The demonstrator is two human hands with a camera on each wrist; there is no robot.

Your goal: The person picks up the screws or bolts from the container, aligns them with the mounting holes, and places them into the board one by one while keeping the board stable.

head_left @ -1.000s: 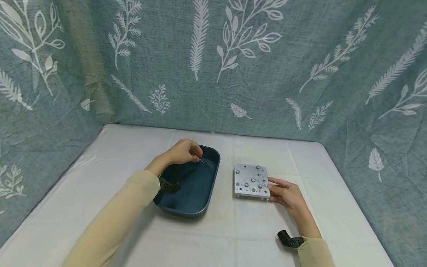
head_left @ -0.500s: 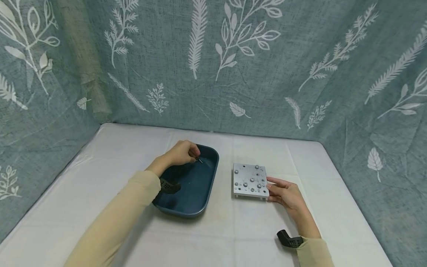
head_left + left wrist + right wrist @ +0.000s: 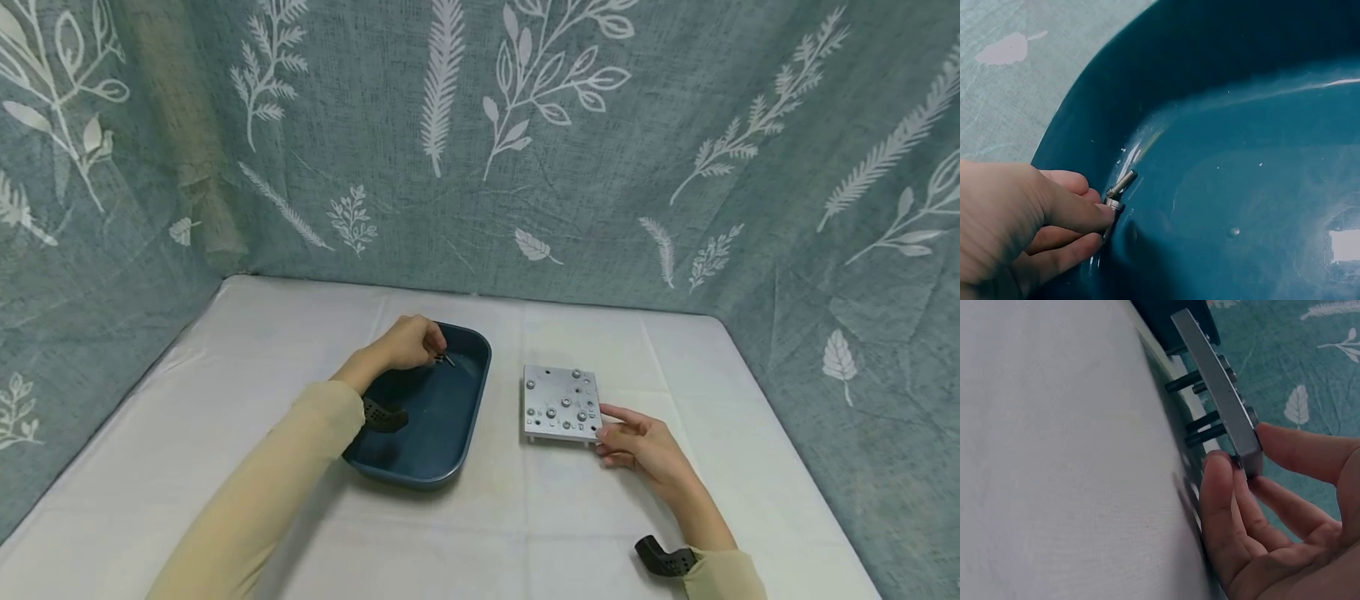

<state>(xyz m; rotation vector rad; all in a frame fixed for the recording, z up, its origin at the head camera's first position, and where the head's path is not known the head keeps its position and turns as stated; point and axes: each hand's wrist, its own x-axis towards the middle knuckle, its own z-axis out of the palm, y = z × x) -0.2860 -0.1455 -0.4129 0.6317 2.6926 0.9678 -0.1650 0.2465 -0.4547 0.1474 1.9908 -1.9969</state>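
A: Where is the left hand (image 3: 411,342)?
B: It is over the far left part of the blue tray (image 3: 431,433), with thumb and fingertips closed on a small metal screw (image 3: 1114,204).
A: Is this screw alone there?
B: No, a second screw (image 3: 1125,182) lies just beside its head and points away from the fingers. They are small and partly covered, so I cannot tell if this second one is also held.
A: And the right hand (image 3: 648,450)?
B: It is well apart from the left one, and pinches the near right corner of a silver metal plate (image 3: 547,390).
A: How does the plate stand?
B: To the right of the tray, above the white tablecloth (image 3: 487,533). Round bolt heads (image 3: 566,402) show on its top, and dark pegs (image 3: 1207,434) stick out below.
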